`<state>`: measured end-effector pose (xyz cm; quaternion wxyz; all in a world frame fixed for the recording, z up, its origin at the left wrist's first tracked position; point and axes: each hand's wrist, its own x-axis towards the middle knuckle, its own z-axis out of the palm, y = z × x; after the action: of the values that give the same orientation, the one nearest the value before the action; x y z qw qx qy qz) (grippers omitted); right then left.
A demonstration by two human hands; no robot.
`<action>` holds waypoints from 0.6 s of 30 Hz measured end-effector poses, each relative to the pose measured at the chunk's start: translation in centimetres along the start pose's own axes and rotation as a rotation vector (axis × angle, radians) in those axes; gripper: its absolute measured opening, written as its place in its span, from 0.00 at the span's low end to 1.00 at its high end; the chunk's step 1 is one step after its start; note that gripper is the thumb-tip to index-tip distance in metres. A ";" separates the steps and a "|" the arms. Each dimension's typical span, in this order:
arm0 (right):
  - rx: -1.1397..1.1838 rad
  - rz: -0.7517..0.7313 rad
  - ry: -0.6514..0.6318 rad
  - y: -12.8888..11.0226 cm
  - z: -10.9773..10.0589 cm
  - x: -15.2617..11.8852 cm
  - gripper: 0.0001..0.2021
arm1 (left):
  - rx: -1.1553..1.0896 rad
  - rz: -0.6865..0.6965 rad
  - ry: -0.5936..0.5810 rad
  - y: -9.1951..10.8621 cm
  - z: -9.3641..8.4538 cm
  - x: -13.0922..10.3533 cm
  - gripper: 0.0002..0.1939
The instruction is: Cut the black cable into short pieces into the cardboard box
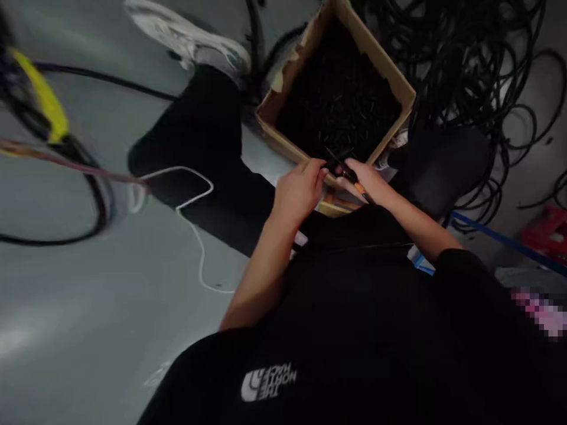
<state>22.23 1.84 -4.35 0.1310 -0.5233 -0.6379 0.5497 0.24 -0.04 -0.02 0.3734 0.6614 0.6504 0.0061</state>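
Observation:
My left hand (299, 188) is closed, its fingertips pinched at a small dark piece whose kind I cannot make out. Close beside it, my right hand (370, 180) wraps round a hand tool with a black and orange handle (361, 190); its dark working end is too blurred to identify. Both hands meet over the near edge of an open cardboard box (279, 141). Inside the box lie many short black pieces (341, 100), like cut cable or tubing.
Tangled black cables (460, 65) heap on the floor at the upper right. To the left hang a yellow strip (44, 97) and dark looped cable. A white cord (199, 248) crosses my dark trouser leg. A blue frame bar (500, 239) and a red object (547, 233) stand at right.

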 end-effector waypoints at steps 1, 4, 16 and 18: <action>-0.013 -0.004 -0.011 -0.3 -0.4 -0.1 0.13 | -0.005 -0.018 0.009 0.2 0.2 0.0 0.20; -0.033 -0.010 -0.043 -0.4 -1.1 -0.4 0.12 | -0.038 -0.047 0.030 0.5 0.8 0.2 0.20; -0.198 -0.051 -0.106 0.5 -1.9 -0.4 0.11 | -0.389 0.163 0.148 -6.2 2.9 2.6 0.28; -0.180 -0.057 -0.121 0.7 -1.8 -0.5 0.12 | -0.412 0.150 0.145 -7.1 2.8 2.8 0.26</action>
<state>24.12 2.34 -4.10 0.0601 -0.4804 -0.7059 0.5170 -4.08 0.10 -6.93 0.4514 0.6154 0.6095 0.2142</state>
